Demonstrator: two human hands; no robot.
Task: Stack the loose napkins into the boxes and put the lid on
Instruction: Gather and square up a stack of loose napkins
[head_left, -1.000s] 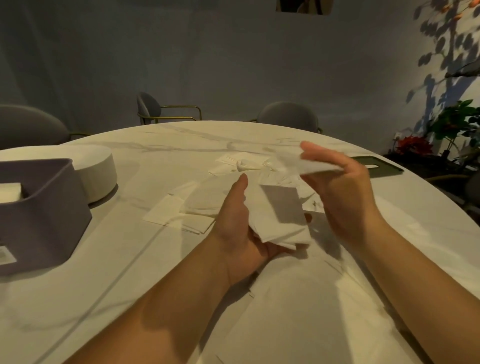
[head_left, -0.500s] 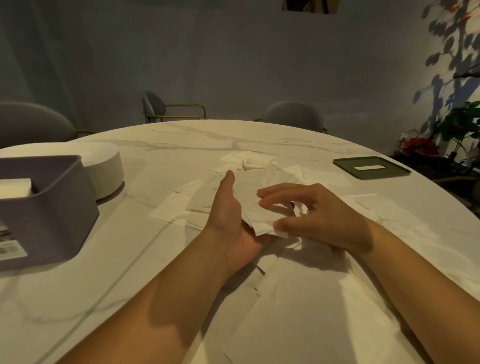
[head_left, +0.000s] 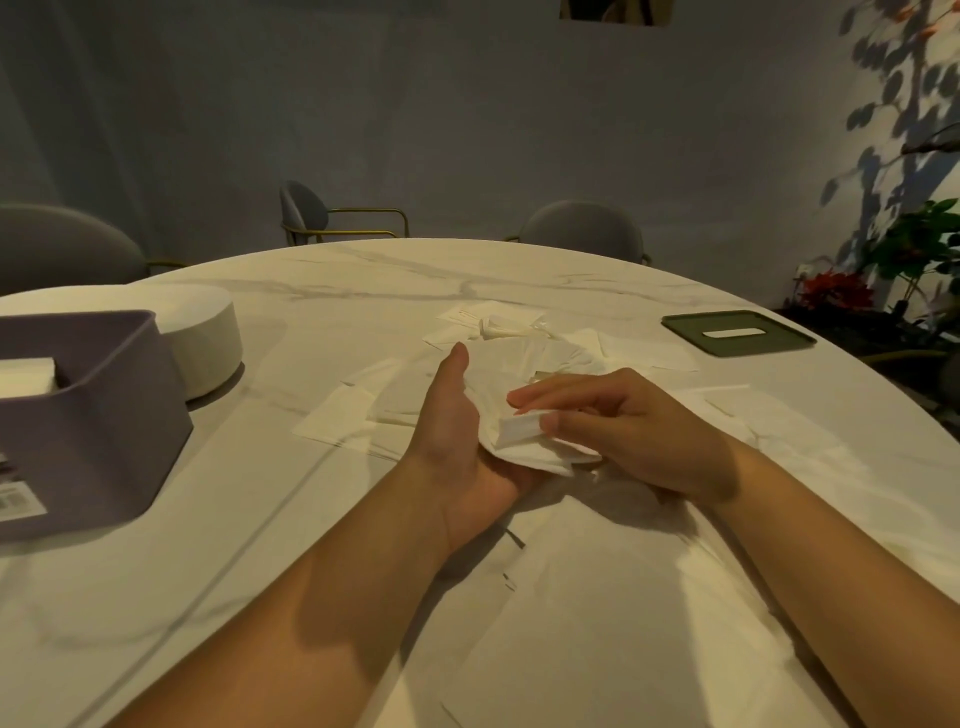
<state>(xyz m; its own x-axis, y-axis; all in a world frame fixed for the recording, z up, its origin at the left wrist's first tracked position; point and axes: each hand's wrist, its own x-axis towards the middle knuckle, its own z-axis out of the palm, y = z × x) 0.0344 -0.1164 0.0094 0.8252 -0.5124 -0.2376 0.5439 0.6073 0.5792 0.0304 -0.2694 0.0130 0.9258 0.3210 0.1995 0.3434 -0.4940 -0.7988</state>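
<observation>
The purple box (head_left: 93, 426) stands open on the pale marbled surface (head_left: 156, 597). A white stack of napkins (head_left: 26, 374) sits inside it, against its far wall.

Well to the right of the box, both hands meet over a bundle of held napkins (head_left: 524, 452). The left hand (head_left: 457, 441) lies palm up under the bundle, with the thumb straight and clear of the paper, so the sheets rest on it without being squeezed. The right hand (head_left: 639, 431) comes in from the side away from the box. Its thumb and forefinger pinch the folded edge of the bundle's top layer, and its other fingers curl loosely behind.

Loose napkins (head_left: 337, 421) lie flat on the surface between the box and the hands. More are scattered beyond the hands and on the side away from the box. Large white sheets (head_left: 597, 623) cover the surface under the forearms, right of the box and nearer the camera.

The green lid (head_left: 737, 332), with a slot in its middle, lies flat far to the right of the box, past the hands and near the surface's edge.

A round white block (head_left: 202, 332) sits just behind the box's right corner. Whether they touch cannot be told.
</observation>
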